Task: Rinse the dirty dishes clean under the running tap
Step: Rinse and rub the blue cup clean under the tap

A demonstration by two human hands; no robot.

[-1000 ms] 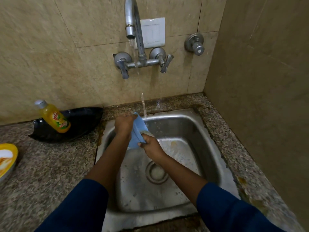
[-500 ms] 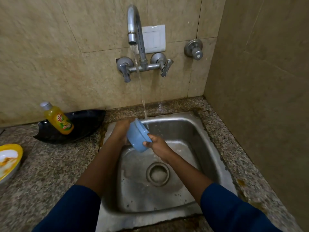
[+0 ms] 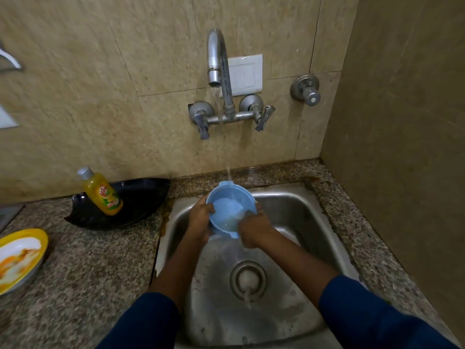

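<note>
Left edge cuts off the yellow plate. Label on the bottle is too blurred to read, and the bottle hides part of the black dish. The left hand and right hand cover the blue bowl walls. Right fingertips inside are blurred. Bottom edge cuts off the sleeves.

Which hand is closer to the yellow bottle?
Left. The left hand grips the bowl on its left side, toward the bottle; the right hand holds the bowl's right rim, farther away.
</note>
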